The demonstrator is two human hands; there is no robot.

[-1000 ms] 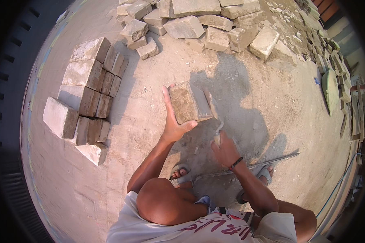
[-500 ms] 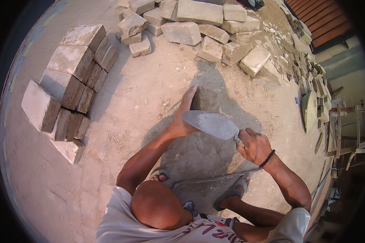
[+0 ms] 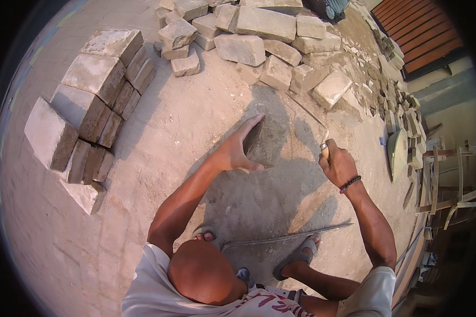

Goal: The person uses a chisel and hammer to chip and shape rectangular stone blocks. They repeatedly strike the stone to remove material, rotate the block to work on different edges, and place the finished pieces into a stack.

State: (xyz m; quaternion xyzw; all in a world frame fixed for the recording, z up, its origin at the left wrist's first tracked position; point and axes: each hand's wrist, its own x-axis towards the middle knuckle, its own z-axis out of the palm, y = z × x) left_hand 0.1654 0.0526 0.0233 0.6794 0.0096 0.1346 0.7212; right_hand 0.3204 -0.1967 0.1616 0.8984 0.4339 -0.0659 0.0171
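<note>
A greyish-brown block (image 3: pixel 264 147) stands on the ground in front of me, in my shadow. My left hand (image 3: pixel 237 148) grips it from the left side, with the thumb at its near end and the fingers along its far end. To the right of the block, my right hand (image 3: pixel 339 166) is closed round the wooden handle of a trowel (image 3: pixel 324 151). The trowel's blade is turned nearly edge-on, a thin line pointing up and left toward the rubble. It is apart from the block.
Pale blocks (image 3: pixel 92 79) are stacked on the left. A heap of loose blocks (image 3: pixel 264 24) lies beyond my hands, with broken bits to its right. Between my feet and the block lies a thin rod (image 3: pixel 285 238). A wooden frame (image 3: pixel 436 177) stands at the far right.
My right hand has swung the trowel away from over the block, up and to the right, turning its blade edge-on. My left hand stays on the block, its thumb now in view.
</note>
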